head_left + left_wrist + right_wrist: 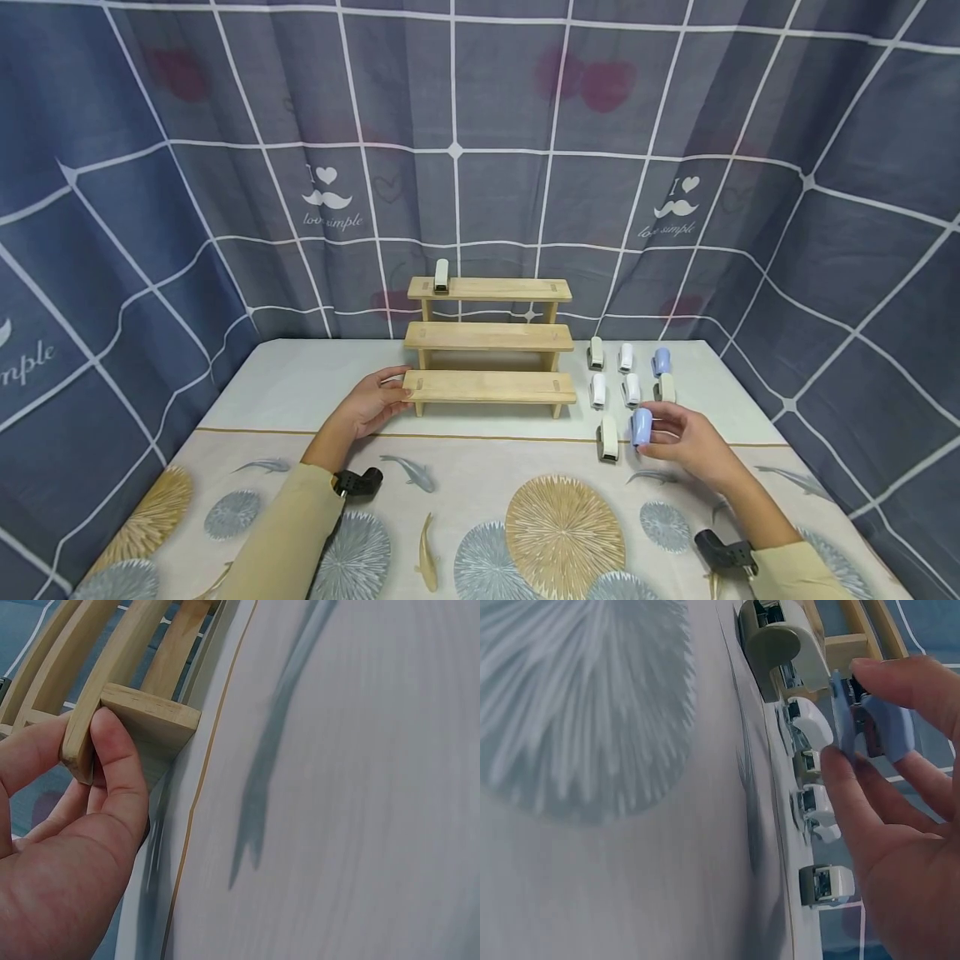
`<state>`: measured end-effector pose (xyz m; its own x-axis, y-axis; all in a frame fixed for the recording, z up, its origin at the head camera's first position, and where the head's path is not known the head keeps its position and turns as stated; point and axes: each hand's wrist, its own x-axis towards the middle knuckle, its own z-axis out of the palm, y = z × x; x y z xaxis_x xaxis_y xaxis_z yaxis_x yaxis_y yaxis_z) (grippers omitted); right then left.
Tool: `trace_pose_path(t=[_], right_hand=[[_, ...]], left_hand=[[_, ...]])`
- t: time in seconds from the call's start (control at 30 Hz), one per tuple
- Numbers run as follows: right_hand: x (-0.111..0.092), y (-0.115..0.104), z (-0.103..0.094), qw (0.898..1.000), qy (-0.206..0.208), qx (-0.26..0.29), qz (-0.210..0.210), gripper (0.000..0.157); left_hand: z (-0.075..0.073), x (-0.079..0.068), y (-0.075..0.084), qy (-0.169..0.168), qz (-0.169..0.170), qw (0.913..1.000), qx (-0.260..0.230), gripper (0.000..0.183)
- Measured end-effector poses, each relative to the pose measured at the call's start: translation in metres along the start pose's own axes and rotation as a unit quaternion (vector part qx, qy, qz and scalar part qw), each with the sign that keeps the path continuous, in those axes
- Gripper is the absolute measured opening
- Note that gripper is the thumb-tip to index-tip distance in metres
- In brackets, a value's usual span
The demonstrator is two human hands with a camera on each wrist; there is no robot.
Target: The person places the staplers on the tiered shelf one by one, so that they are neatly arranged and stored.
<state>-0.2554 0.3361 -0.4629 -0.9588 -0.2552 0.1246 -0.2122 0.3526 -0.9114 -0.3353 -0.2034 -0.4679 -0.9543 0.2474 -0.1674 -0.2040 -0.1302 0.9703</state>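
My left hand (pixel 375 402) pinches the left end of the lowest step of a three-step wooden stand (pixel 487 383); the left wrist view shows thumb and fingers around the board's end (pixel 84 742). On the right, my right hand (pixel 686 442) holds a small blue stapler (pixel 641 427) between thumb and fingertips. Seen from the right wrist, this blue stapler (pixel 889 727) appears lifted, its dark inner mechanism showing. Just left of it stands a cream stapler (pixel 607 438). Another pale stapler (pixel 442 275) stands on the left of the top step.
Behind my right hand, several small staplers stand in rows: white ones (pixel 632 389), cream ones (pixel 596 353) and a second blue one (pixel 661 361). A patterned cloth (pixel 405 542) covers the table's front. Checked curtains (pixel 495 200) enclose the back and sides.
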Motion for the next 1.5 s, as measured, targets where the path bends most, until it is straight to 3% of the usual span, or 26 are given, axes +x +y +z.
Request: trace_pose_path(t=[0.27, 0.5, 0.8, 1.13, 1.5], right_hand=[[0.006, -0.004, 0.009, 0.999, 0.011, 0.019, -0.035, 0.070], [0.018, -0.012, 0.021, 0.998, 0.021, 0.051, -0.027, 0.073], [0.035, -0.016, 0.040, 0.997, -0.002, 0.075, -0.022, 0.077], [0.053, -0.033, 0.060, 0.994, -0.011, 0.097, -0.044, 0.075], [0.088, -0.061, 0.087, 0.992, -0.028, 0.114, -0.049, 0.074]], left_hand=[[-0.001, 0.000, 0.001, -0.004, 0.001, 1.0000, -0.001, 0.070], [0.000, 0.000, -0.001, 0.001, -0.001, 1.0000, 0.000, 0.070], [-0.002, -0.002, -0.001, 0.007, -0.002, 0.9999, 0.011, 0.069], [0.000, -0.003, 0.000, 0.002, -0.001, 1.0000, 0.008, 0.069], [-0.001, 0.000, -0.002, -0.005, 0.005, 1.0000, 0.002, 0.069]])
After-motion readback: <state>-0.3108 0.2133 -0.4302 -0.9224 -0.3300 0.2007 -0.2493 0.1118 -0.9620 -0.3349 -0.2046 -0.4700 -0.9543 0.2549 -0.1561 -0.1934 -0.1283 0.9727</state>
